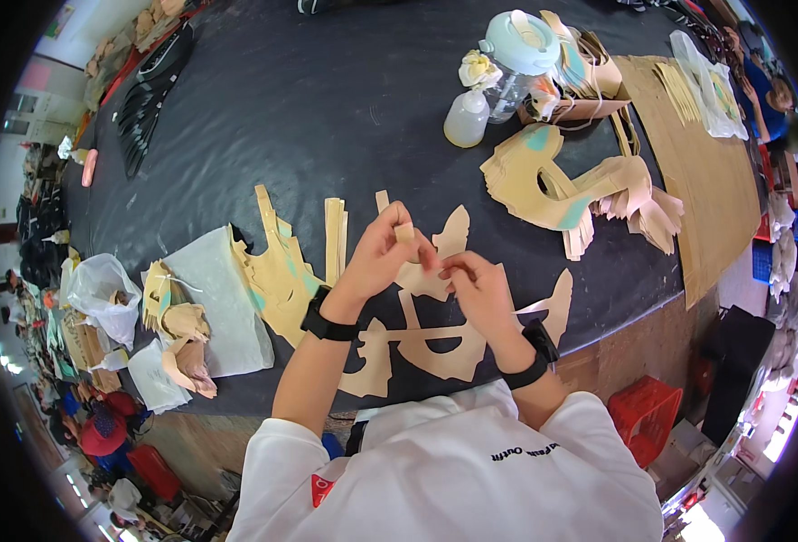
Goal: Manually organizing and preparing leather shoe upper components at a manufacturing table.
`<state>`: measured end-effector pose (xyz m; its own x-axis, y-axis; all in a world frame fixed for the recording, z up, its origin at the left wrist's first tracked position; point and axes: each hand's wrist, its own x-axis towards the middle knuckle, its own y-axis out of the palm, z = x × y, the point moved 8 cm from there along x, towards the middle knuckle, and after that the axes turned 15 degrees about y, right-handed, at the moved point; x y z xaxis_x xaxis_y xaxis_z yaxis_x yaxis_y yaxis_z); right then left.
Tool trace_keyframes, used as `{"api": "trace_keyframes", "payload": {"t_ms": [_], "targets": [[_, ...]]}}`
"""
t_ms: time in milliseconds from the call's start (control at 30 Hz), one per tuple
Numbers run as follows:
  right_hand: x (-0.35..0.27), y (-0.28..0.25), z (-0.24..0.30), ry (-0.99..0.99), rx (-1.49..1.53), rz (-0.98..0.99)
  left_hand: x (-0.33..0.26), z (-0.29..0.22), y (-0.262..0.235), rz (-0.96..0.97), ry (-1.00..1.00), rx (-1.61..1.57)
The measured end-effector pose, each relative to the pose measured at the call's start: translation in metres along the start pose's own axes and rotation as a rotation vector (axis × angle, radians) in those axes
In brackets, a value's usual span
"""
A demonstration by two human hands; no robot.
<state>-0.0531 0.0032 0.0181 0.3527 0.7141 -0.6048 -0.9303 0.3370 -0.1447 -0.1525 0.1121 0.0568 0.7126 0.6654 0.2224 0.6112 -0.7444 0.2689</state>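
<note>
My left hand [383, 256] is closed, with the end of a small tan strip [404, 233] showing between its fingers. Close to its fingertips, my right hand [480, 287] is pinched; whatever it holds, if anything, is too small to make out. Beneath both hands lie thin, leather-like tan cut pieces, among them a curved piece [444, 359] near the table edge and a pointed piece [454, 230] beyond the hands. A stack of narrow tan strips [335, 237] lies left of my left hand, beside a fanned pile of larger cut pieces [283, 280].
The black-covered table [327, 108] carries a squeeze bottle [467, 119], a lidded jug [525, 45] and a cardboard box [589, 107] at far right. More stacked pieces [544, 194] lie nearer. Left are white sheeting [223, 316] and a plastic bag [103, 294].
</note>
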Motion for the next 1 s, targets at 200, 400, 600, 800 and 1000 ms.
{"api": "trace_keyframes", "payload": {"t_ms": [200,400,600,800,1000], "targets": [[0.014,-0.029,-0.011,0.031,0.064,-0.035,-0.021,0.053,-0.015,-0.115,-0.411,0.199],[0.016,-0.003,0.003,-0.546,-0.643,-0.167,-0.019,0.068,-0.025,0.027,-0.406,0.744],[0.006,0.024,0.0,-0.646,-0.905,-0.356,-0.006,0.082,-0.028,0.126,-0.434,0.733],[0.002,0.031,-0.005,-0.688,-1.05,-0.433,0.0,0.092,-0.029,0.177,-0.461,0.699],[-0.002,0.034,-0.008,-0.718,-1.08,-0.481,0.003,0.096,-0.031,0.241,-0.458,0.733]]}}
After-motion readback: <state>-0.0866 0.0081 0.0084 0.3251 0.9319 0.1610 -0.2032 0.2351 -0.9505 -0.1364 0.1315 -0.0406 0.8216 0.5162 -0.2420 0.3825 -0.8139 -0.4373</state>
